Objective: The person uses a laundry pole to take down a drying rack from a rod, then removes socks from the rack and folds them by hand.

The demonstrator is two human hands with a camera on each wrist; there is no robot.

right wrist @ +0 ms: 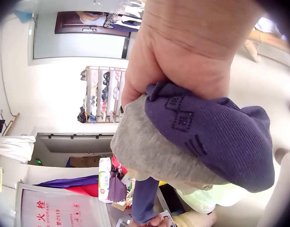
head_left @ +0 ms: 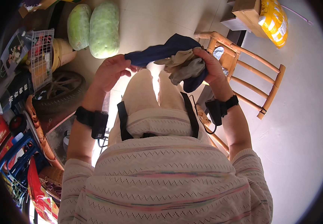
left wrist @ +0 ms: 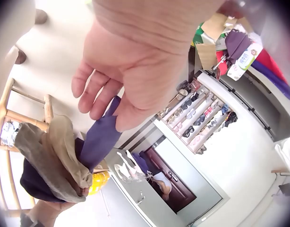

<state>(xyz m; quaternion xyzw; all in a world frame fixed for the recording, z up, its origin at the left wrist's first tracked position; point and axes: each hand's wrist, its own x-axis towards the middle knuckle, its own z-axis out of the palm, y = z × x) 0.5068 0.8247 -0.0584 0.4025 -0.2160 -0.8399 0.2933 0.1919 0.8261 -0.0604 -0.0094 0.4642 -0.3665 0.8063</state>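
A navy sock (head_left: 150, 54) stretches sideways above the person's knees. At one end, the left hand (head_left: 111, 71) pinches it between thumb and fingers; the left wrist view shows the narrow navy end (left wrist: 101, 139) at the thumb. The right hand (head_left: 211, 67) grips the other end along with a bundle of grey and beige socks (head_left: 187, 71). In the right wrist view, a navy sock part with a dark diamond pattern (right wrist: 220, 137) bulges out over a grey sock (right wrist: 145, 146), both under the right palm. The right fingertips are mostly hidden by the bundle there.
A bamboo chair (head_left: 275, 89) with light-coloured cloth items on its seat stands right of the knees. Two big green melons (head_left: 104, 30) lie on the floor ahead. On the left are a tyre (head_left: 75, 80), a wire basket (head_left: 42, 56) and a blue plastic stool (head_left: 17, 156).
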